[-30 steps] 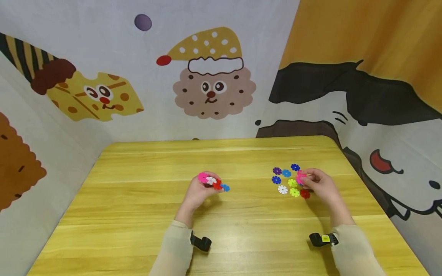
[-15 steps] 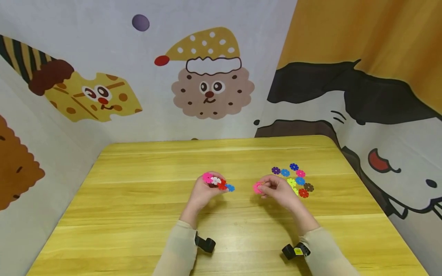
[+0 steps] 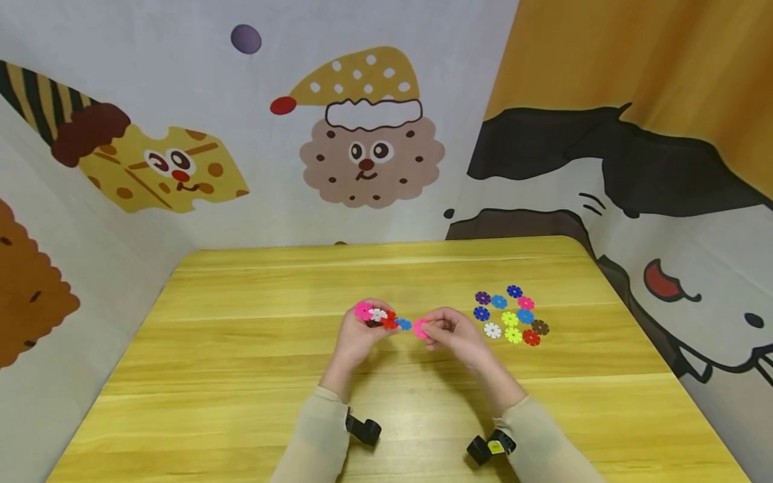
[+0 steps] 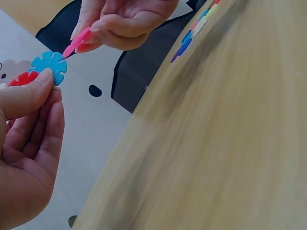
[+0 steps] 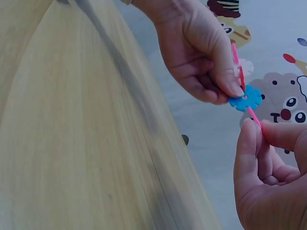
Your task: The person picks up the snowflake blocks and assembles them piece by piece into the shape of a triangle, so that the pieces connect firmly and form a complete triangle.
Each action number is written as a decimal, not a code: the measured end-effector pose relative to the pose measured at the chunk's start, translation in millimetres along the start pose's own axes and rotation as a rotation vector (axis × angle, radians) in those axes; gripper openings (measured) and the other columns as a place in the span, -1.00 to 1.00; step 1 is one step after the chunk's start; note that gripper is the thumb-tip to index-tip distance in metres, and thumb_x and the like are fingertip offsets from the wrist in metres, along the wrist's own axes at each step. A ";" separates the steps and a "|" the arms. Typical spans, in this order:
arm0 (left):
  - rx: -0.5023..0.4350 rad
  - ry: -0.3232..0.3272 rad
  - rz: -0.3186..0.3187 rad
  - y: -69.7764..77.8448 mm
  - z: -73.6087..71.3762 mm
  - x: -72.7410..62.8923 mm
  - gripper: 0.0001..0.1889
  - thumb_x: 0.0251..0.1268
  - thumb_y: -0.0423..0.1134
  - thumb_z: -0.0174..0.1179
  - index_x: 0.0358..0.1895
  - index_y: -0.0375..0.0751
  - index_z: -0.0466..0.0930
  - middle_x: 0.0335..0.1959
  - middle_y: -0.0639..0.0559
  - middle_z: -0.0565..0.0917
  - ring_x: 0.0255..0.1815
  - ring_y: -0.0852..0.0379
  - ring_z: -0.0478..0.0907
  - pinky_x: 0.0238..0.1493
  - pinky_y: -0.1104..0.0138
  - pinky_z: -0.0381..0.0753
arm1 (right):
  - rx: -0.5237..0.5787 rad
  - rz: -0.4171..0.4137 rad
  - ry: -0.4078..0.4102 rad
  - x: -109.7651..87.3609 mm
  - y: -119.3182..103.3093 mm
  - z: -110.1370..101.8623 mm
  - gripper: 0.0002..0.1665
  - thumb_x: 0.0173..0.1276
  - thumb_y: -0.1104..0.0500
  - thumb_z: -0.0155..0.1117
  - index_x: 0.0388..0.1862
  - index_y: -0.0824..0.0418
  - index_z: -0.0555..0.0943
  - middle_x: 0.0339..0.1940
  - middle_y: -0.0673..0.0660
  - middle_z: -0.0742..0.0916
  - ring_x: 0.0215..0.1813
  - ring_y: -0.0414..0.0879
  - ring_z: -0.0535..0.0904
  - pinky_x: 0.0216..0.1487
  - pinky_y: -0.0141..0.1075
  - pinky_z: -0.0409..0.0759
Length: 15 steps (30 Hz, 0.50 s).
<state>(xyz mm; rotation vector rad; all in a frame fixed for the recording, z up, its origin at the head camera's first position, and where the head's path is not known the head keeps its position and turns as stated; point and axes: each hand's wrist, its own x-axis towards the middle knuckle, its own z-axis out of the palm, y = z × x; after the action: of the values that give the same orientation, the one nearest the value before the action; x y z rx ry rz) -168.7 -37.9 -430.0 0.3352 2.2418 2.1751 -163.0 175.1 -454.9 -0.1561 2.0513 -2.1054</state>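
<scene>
My left hand (image 3: 354, 341) holds a short chain of notched plastic snowflake discs above the table. The chain runs from a pink disc (image 3: 363, 310) through a white disc (image 3: 378, 315) and a red disc (image 3: 389, 320) to a blue disc (image 4: 50, 63). Thumb and fingers pinch it by the blue end. My right hand (image 3: 457, 337) pinches a loose pink disc (image 4: 76, 42) between thumb and forefinger. In both wrist views this disc is turned nearly edge-on, its rim right at the blue disc's notched edge. Whether the two are interlocked I cannot tell.
On the right side of the wooden table (image 3: 241, 376) lie several flat loose discs, among them a white one (image 3: 492, 330), a brown one (image 3: 540, 327) and a purple one (image 3: 482, 298). A patterned cloth (image 3: 241, 221) hangs behind the table.
My right hand has come left from the loose discs, carrying the pink disc to the blue end of the chain. My left hand has shifted slightly right, still gripping the chain.
</scene>
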 end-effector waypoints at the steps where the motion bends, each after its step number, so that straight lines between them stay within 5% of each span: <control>1: -0.003 0.001 0.003 -0.8 0.4 0.0 -0.71 -0.06 -0.62 0.42 -0.21 -0.46 0.62 -0.35 0.01 0.68 -0.33 0.18 0.58 -0.26 0.38 0.64 | 0.010 0.008 0.001 0.2 0.3 1.2 -0.69 0.37 0.40 0.24 0.01 0.57 0.46 -0.30 0.15 0.67 -0.28 -0.03 0.63 -0.20 -0.29 0.70; 7: 0.001 0.018 0.026 -2.6 3.6 -0.3 -0.72 -0.07 -0.64 0.42 -0.23 -0.47 0.63 -0.35 -0.04 0.68 -0.36 0.18 0.55 -0.30 0.40 0.62 | 0.110 0.059 0.017 0.2 1.5 6.6 -0.72 0.39 0.40 0.21 0.00 0.54 0.45 -0.28 0.15 0.66 -0.27 -0.05 0.62 -0.18 -0.32 0.69; 15: 0.053 0.061 0.016 -32.8 7.1 10.8 -0.68 -0.12 -0.61 0.47 -0.22 -0.39 0.65 -0.31 -0.09 0.69 -0.32 0.17 0.57 -0.27 0.37 0.64 | 0.186 0.069 0.031 0.0 1.7 9.4 -0.81 0.38 0.41 0.21 -0.08 0.46 0.47 -0.30 0.14 0.68 -0.33 -0.12 0.60 -0.22 -0.36 0.67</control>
<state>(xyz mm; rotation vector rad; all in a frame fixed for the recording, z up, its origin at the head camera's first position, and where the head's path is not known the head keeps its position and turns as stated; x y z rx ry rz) -183.2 -29.9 -461.1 0.2912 2.3402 2.1656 -160.9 166.0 -456.3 -0.0247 1.8355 -2.2540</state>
